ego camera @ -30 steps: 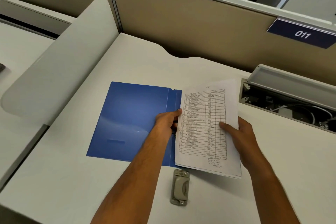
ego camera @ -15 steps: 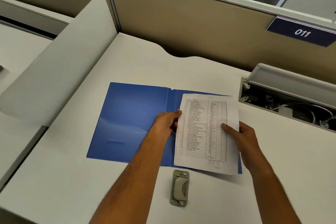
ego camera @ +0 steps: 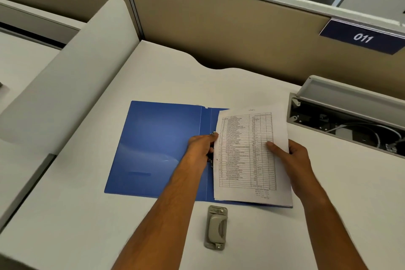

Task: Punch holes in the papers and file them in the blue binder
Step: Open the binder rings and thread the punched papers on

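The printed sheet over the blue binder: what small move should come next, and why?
Probably ease the sheet down and leftward so its punched margin meets the metal clip at the blue binder's spine. The right hand grips its right edge, the left hand sits at its left edge by the clip, and the sheet looks not yet threaded.

even soft light, faint shadows, wide-angle bending at edges.

Binder (ego camera: 157,147) open on the desk (ego camera: 328,215), papers (ego camera: 245,155) over its right half; left hand (ego camera: 200,147) at the papers' left edge, right hand (ego camera: 293,155) at their right edge; hole punch (ego camera: 215,227) just before the binder
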Demonstrator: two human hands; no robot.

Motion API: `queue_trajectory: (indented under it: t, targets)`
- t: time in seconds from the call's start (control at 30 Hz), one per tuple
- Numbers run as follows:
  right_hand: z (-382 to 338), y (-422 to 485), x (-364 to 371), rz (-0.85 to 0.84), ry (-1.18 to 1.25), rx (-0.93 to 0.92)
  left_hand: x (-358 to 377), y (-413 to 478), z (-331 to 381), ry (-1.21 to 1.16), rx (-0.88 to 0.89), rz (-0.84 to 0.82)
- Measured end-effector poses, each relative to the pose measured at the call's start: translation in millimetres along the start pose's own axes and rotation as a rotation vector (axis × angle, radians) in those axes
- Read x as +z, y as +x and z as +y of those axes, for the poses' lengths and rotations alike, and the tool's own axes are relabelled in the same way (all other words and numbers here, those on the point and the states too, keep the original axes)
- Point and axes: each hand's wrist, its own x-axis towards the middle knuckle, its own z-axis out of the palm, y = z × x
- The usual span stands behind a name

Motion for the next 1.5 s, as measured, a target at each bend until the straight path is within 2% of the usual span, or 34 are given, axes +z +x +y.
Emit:
queue_trajectory:
  t: [0.53,0.73,0.97,1.1,1.17,1.23,1.37,1.5]
  targets:
    - [-13,0,1,0.004,-0.047,-0.090,6,-12,-8,-0.056,0.084,0.050]
    - [-13,2,3,0.040,-0.079,-0.085,7,-7,-12,-0.024,0.091,0.078]
    - [-8,5,0,0.108,-0.128,-0.020,6,-16,-16,0.022,0.186,0.075]
    - [-1,6,-2,0.111,-0.138,-0.009,2,-28,-14,0.186,0.329,0.196]
    - [5,9,-6,0.105,-0.123,0.021,-6,-37,-12,0.333,0.479,0.294]
    - [13,12,-8,0.109,-0.127,0.065,-20,-40,-11,0.468,0.651,0.324]
    - [31,21,-11,0.127,-0.136,0.134,-53,-31,-2,0.801,0.875,0.203]
    - [36,24,-6,0.139,-0.182,0.096,-76,-26,7,1.019,1.051,0.060]
